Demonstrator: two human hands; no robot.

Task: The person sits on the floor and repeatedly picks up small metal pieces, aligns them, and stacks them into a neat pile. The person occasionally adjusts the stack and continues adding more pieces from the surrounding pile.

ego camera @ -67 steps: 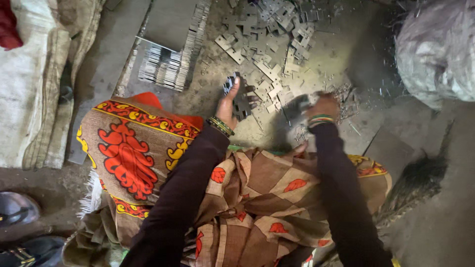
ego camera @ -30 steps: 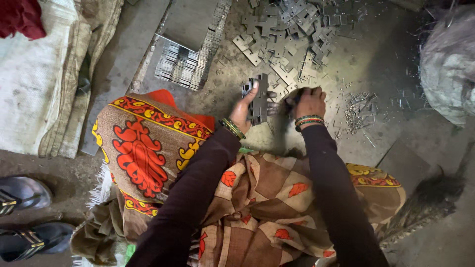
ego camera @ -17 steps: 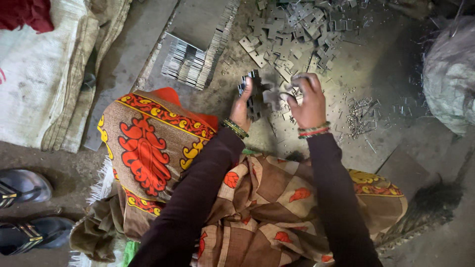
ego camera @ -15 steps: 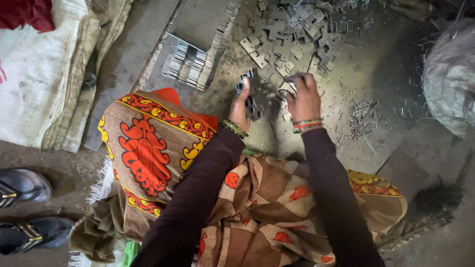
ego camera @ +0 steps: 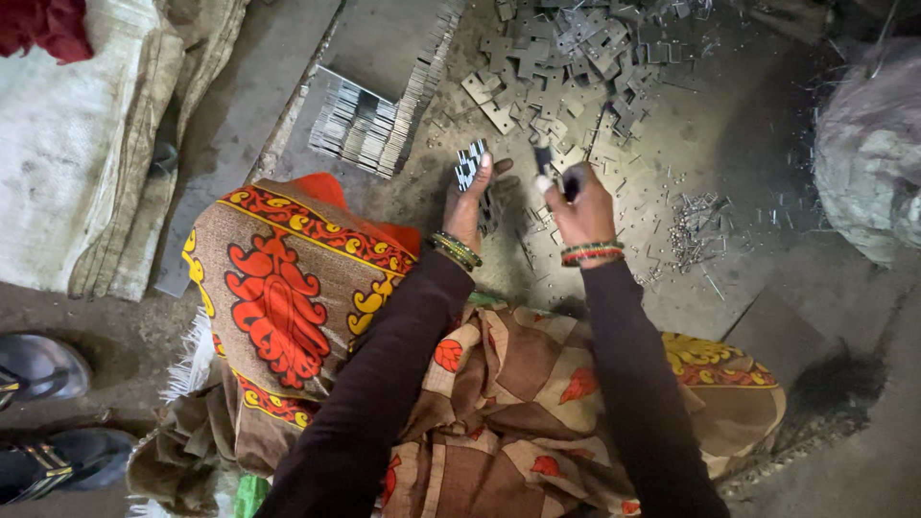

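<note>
- my left hand [ego camera: 467, 200] is closed around a small stack of flat metal pieces [ego camera: 469, 163], held upright with the edges poking out above my fingers.
- my right hand [ego camera: 578, 203] is pinched tight on another small metal piece [ego camera: 543, 165], just beside the left hand and a bit higher over the floor. it's too small and blurry to tell its exact shape.
- both hands hang above the dusty floor [ego camera: 729, 144], not touching it.
- right past my fingertips is the loose pile of metal pieces [ego camera: 566, 58], scattered flat and still a big heap, so plenty looks unsorted.
- to the left of that pile sits a neat bundle of stacked pieces [ego camera: 369, 120] lined up on edge. that part looks done, and i'd guess the stack in my hand is only partly built next to it.
- a smaller scatter of thin scraps [ego camera: 696, 230] lies to the right of my right wrist.
- further out: a grey sack [ego camera: 868, 144] on the right, pale sacking [ego camera: 77, 163] on the left, and sandals [ego camera: 43, 369] by my patterned wrap [ego camera: 278, 288].
</note>
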